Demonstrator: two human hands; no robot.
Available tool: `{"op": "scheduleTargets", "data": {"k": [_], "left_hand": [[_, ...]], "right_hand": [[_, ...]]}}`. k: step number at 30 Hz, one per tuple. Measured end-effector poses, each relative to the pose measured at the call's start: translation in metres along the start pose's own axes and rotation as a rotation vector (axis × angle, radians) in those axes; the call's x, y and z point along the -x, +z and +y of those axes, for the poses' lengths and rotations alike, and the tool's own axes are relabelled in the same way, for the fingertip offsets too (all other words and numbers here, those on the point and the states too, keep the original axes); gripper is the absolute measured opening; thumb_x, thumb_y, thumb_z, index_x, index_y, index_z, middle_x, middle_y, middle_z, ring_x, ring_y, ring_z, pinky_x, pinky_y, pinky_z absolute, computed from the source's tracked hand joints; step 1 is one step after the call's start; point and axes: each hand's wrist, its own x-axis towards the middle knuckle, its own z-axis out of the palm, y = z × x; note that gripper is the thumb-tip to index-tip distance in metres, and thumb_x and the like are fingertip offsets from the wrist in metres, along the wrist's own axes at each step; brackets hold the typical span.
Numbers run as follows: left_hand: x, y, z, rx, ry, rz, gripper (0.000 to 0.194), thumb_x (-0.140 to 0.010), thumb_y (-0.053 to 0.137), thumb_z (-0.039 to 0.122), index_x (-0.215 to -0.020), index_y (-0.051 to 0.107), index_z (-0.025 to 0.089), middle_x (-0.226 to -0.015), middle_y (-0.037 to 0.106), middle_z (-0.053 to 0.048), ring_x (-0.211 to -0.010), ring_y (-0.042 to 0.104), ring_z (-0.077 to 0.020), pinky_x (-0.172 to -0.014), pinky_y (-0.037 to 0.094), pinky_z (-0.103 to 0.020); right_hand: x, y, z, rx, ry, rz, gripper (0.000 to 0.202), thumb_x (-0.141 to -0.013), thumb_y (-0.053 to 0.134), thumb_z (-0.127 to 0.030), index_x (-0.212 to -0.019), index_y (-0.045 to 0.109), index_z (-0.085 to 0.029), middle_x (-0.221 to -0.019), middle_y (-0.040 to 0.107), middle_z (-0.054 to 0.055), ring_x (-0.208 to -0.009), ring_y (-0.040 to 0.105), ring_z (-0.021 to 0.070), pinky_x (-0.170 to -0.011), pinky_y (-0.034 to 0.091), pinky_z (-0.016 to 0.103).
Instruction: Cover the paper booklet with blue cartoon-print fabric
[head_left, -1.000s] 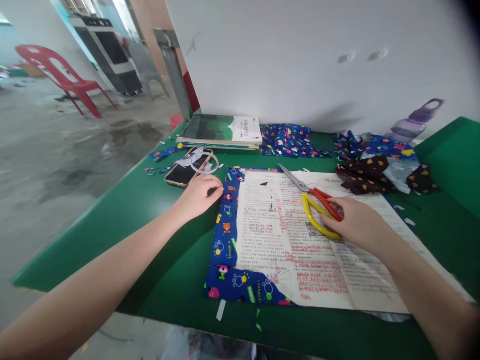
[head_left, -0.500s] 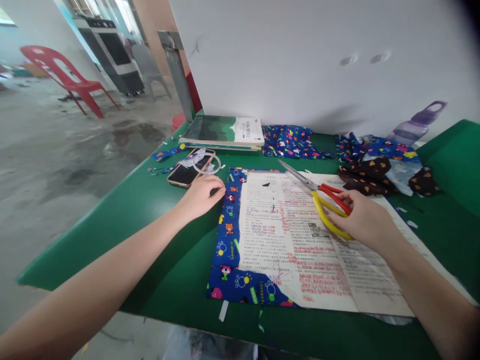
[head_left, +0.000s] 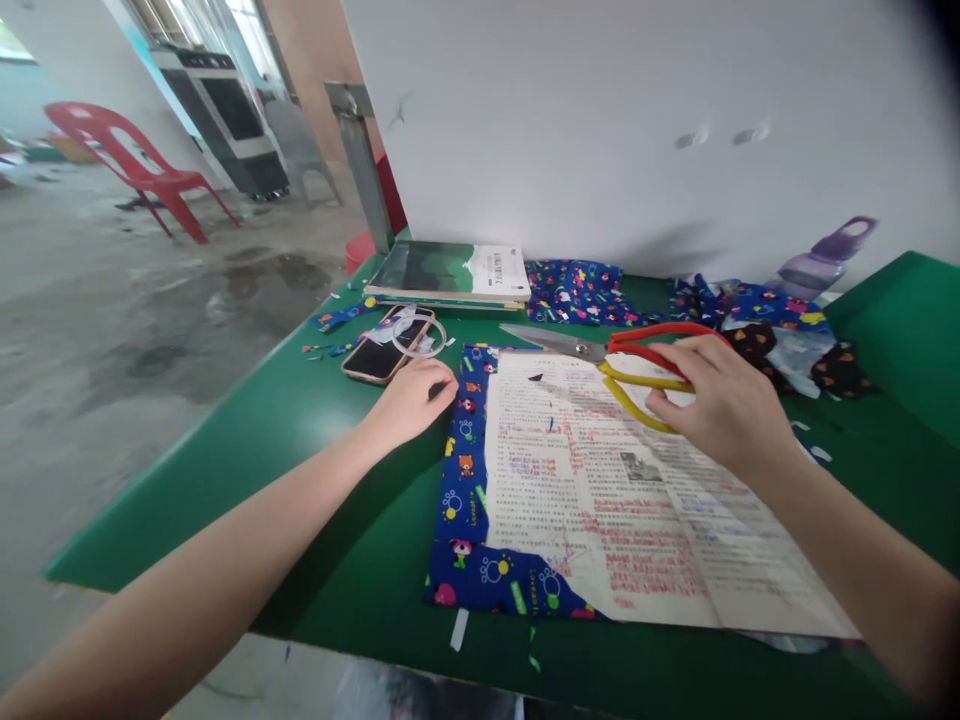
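Observation:
Scissors with one red and one yellow handle are held in my right hand, above the upper part of a printed sheet with red and blue handwriting. Their blades point left and look nearly closed. Blue patterned fabric shows along the sheet's left edge and lower left corner. My left hand, fingers curled together, rests at the fabric's upper left edge; what its fingertips hold, if anything, is hidden. Just beyond it are a phone and a clear tape ring.
Books lie at the back by a white panel. Blue fabric, brown fabric scraps and a purple bottle are behind the sheet. A red chair stands on the floor at left.
My right hand has raised the scissors and swung them so the blades point more to the left, with the handles spread wider. My left hand stays at the fabric edge. The view has shifted slightly.

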Motion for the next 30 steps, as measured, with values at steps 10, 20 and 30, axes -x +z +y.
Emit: {"op": "scheduleTargets", "data": {"k": [10, 20, 30], "left_hand": [[-0.001, 0.001, 0.001, -0.023, 0.025, 0.023, 0.022, -0.089, 0.047, 0.025, -0.072, 0.059, 0.017, -0.087, 0.064, -0.005, -0.086, 0.058, -0.0192, -0.084, 0.045, -0.037], [-0.004, 0.001, -0.001, -0.038, 0.037, 0.009, 0.022, -0.088, 0.047, 0.024, -0.07, 0.058, 0.018, -0.086, 0.063, -0.004, -0.086, 0.057, -0.0193, -0.084, 0.044, -0.037], [-0.004, 0.001, 0.001, -0.022, 0.027, 0.0, 0.022, -0.088, 0.047, 0.024, -0.071, 0.057, 0.018, -0.086, 0.063, -0.004, -0.086, 0.056, -0.0194, -0.084, 0.044, -0.037]], "right_hand": [[-0.094, 0.06, 0.022, -0.103, 0.036, 0.098, 0.039, -0.072, 0.057, -0.023, -0.111, 0.059, -0.019, -0.109, 0.057, 0.01, -0.104, 0.054, 0.0284, -0.091, 0.045, 0.043], [-0.139, 0.117, 0.021, -0.151, -0.028, 0.005, 0.038, -0.075, 0.055, -0.02, -0.113, 0.059, -0.021, -0.109, 0.055, 0.011, -0.096, 0.056, 0.028, -0.087, 0.048, 0.046], [-0.14, 0.144, 0.031, -0.237, -0.042, -0.049, 0.043, -0.077, 0.058, -0.023, -0.119, 0.059, -0.016, -0.115, 0.056, 0.012, -0.106, 0.055, 0.0273, -0.093, 0.045, 0.045]]}}
